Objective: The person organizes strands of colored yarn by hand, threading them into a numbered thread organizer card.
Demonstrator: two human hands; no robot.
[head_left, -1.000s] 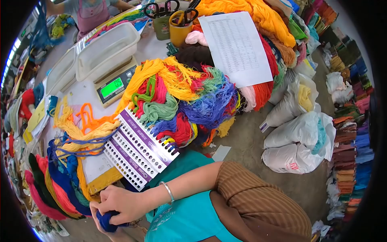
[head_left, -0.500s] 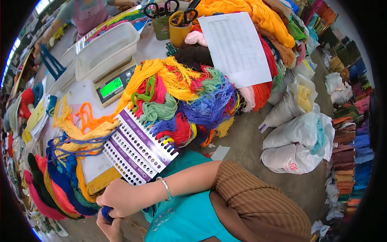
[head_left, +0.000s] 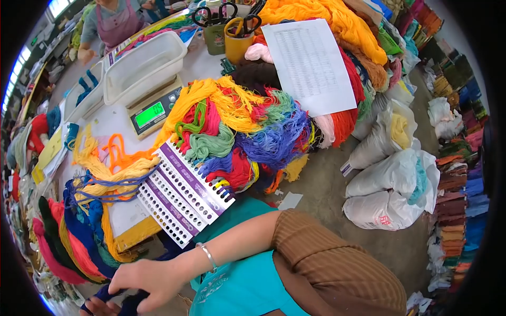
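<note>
At the lower left, my right hand (head_left: 150,282), with a silver bangle on the wrist, is closed round a dark blue yarn skein (head_left: 132,301). Part of the skein runs behind that hand toward the table edge. Below it, only the fingers of my left hand (head_left: 100,306) show at the bottom edge, curled against the same yarn. Just above my right forearm lie white and purple cards with rows of holes (head_left: 184,197), hung with short yarn ends. Left of the hands hang several skeins, among them a pink one (head_left: 55,255).
A scale (head_left: 150,115) with a green display stands on the table beside a white plastic tray (head_left: 142,68). Scissors fill two cups (head_left: 237,45). A printed sheet (head_left: 311,68) lies on yarn. White bags (head_left: 390,179) sit on the floor at right. A person (head_left: 113,26) is across the table.
Both hands have moved down and left, and more of the dark blue yarn shows. The person across has drawn back a hand, leaving blue yarn in a tray.
</note>
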